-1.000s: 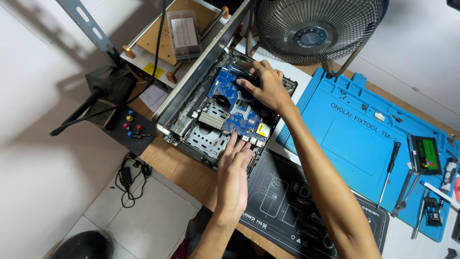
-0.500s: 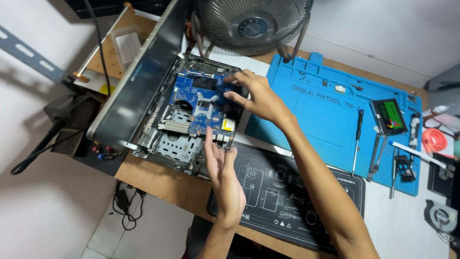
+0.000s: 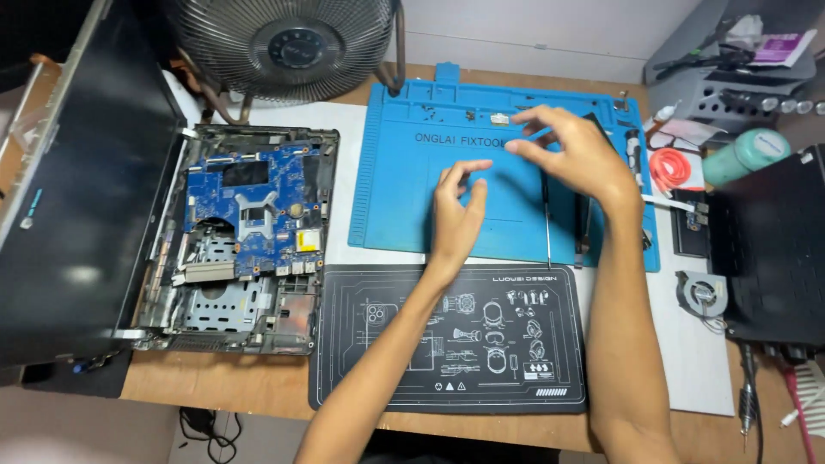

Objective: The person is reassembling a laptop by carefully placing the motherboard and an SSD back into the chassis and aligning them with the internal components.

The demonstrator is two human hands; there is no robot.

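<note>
My left hand (image 3: 458, 209) hovers over the middle of a blue silicone work mat (image 3: 400, 202), fingers curled and apart, with nothing visible in it. Just to its right and a little farther back, my right hand (image 3: 574, 153) is spread over the same mat, its fingertips near small parts in the mat's rear trays. A thin screwdriver (image 3: 546, 228) lies on the mat between my forearms. To the left sits an opened laptop base (image 3: 228, 322) with its blue motherboard (image 3: 253, 215) exposed; neither hand touches it.
The laptop's dark lid (image 3: 77, 215) lies open at far left. A metal desk fan (image 3: 284, 43) stands at the back. A black printed mat (image 3: 447, 344) lies near the front edge. A small cooling fan (image 3: 700, 292), black box (image 3: 773, 249), red cable coil (image 3: 670, 167) and green cylinder (image 3: 748, 155) crowd the right.
Both hands left the laptop's motherboard and moved right over the blue mat. The view has also swung right, so the laptop now sits at the left.
</note>
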